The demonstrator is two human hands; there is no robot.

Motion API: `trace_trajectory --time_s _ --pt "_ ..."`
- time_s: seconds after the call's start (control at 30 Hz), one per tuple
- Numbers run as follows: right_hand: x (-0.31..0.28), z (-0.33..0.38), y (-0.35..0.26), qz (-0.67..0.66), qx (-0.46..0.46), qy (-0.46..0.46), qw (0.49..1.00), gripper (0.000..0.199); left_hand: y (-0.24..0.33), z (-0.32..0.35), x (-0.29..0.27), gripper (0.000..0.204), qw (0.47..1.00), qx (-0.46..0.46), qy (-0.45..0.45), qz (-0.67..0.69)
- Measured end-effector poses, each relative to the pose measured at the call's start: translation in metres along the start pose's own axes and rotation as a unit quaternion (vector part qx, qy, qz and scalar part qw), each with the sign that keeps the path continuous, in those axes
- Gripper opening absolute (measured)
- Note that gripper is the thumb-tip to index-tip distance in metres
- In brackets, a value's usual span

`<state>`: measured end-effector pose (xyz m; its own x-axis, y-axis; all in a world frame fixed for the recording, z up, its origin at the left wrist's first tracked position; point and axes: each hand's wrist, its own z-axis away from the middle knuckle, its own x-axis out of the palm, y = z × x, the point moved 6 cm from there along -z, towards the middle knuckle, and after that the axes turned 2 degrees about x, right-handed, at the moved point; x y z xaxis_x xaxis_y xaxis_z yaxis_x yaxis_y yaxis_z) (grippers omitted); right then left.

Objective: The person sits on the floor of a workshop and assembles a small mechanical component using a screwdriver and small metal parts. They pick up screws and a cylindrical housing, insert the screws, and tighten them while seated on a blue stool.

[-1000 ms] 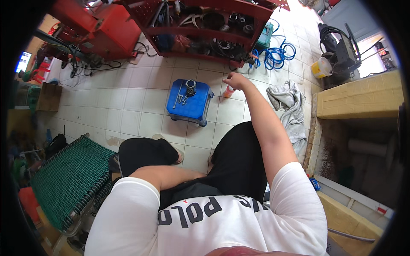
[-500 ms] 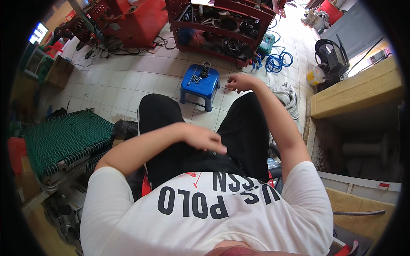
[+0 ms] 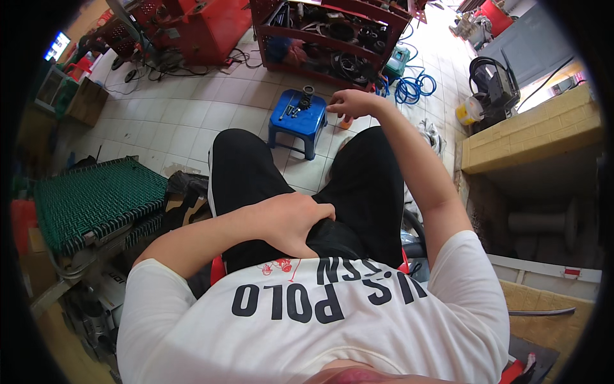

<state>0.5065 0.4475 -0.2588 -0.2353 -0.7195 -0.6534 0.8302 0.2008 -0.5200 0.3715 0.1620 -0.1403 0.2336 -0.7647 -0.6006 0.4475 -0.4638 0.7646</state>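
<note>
The person sits above a small blue plastic stool [image 3: 299,121] that stands on the pale tiled floor [image 3: 192,121] just ahead of the knees. The right hand [image 3: 350,102] is stretched out just right of the stool's top, fingers curled loosely inward; whether it grips anything cannot be told from this view. On the stool's seat lie a dark ring-shaped metal part [image 3: 307,95] at the far edge and a few small dark tools or bolts [image 3: 291,111] beside it, too small to make out. A small orange thing [image 3: 346,121] sits on the floor just right of the stool, below the right hand.

The left hand [image 3: 295,221] rests flat on the lap, well nearer the body than the stool, fingers spread and pressed on the black trousers [image 3: 249,173], holding nothing.

Beyond the stool stands a red metal rack [image 3: 332,35] loaded with dark parts, with a coiled blue hose [image 3: 416,86] at its right end. Left of the stool, well apart, lies a green woven mat [image 3: 93,201].
</note>
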Motion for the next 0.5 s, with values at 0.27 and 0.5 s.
trace_trajectory --time_s 0.27,0.5 --pt "0.047 -0.120 0.029 0.025 0.041 -0.081 0.996 0.057 -0.125 -0.062 -0.015 0.089 0.963 -0.077 -0.244 0.087" --pt "0.073 -0.240 0.061 0.154 -0.043 0.028 0.987 0.031 -0.372 -0.124 -0.177 0.049 0.926 -0.338 0.150 -0.078"
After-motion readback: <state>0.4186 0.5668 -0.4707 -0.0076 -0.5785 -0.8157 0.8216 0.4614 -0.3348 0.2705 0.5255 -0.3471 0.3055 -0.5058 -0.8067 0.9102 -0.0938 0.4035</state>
